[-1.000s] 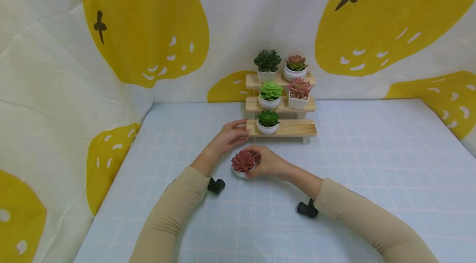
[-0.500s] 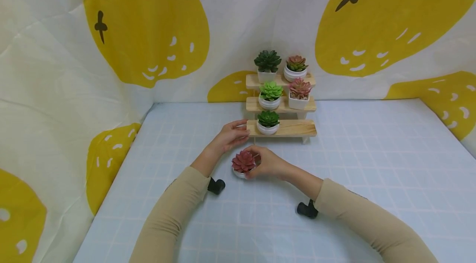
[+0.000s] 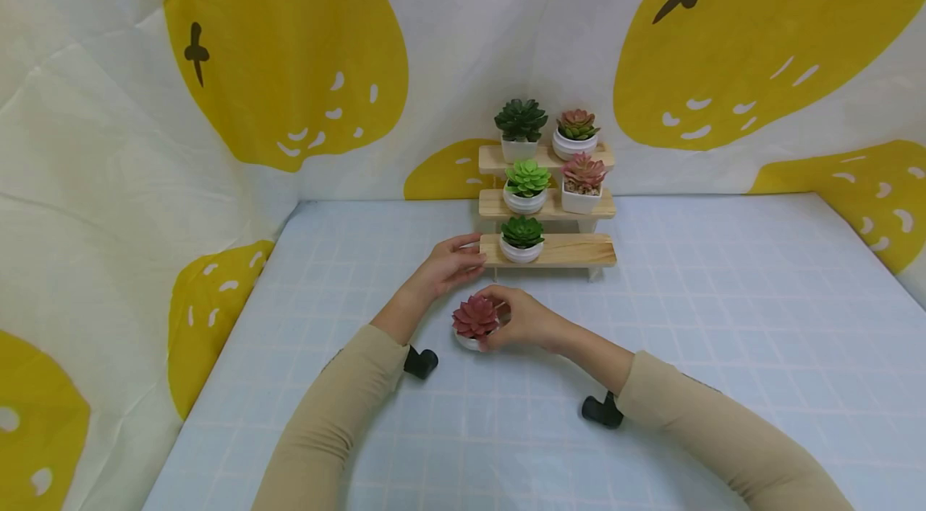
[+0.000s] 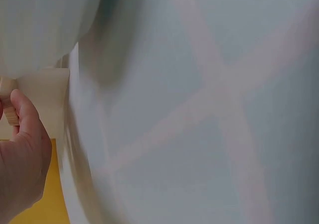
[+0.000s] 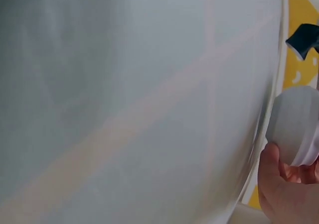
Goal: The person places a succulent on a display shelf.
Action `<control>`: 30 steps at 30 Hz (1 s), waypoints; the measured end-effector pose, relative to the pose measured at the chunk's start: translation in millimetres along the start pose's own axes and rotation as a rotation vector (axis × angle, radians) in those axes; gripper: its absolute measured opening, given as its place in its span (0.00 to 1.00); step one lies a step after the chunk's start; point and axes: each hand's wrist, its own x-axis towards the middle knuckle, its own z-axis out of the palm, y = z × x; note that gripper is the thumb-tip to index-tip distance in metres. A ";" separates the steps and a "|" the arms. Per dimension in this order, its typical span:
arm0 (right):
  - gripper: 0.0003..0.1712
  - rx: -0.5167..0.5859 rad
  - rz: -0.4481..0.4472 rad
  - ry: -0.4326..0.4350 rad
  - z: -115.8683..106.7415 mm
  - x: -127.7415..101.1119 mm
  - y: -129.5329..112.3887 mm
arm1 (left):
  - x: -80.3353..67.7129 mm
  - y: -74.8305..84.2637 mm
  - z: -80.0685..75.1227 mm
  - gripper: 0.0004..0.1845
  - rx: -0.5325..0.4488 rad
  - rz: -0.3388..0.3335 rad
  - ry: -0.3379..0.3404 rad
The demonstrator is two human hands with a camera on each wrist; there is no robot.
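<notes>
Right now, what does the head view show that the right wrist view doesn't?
Head only: the three-tier wooden stand with five potted succulents on it, the left hand gripping the end of its lowest shelf, the red rosette of the red succulent, and both sleeves. Right wrist only: a close look at the underside of that plant's white pot, with a dark clip-like shape at the frame's top right. Both: the right hand holding the pot, the pale blue grid tablecloth and the yellow-patterned backdrop.
</notes>
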 end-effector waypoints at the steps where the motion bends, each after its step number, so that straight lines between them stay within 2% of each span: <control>1: 0.35 0.004 0.001 0.000 -0.3 -0.6 -0.5 | -0.4 0.0 0.1 0.29 -0.001 0.001 0.000; 8: 0.35 -0.002 -0.003 0.006 -3.1 -4.6 0.5 | -1.4 0.4 0.5 0.29 -0.003 0.001 0.003; 30: 0.38 0.021 0.060 0.052 -16.8 -16.7 1.9 | -0.5 -0.5 0.3 0.29 -0.021 0.001 0.003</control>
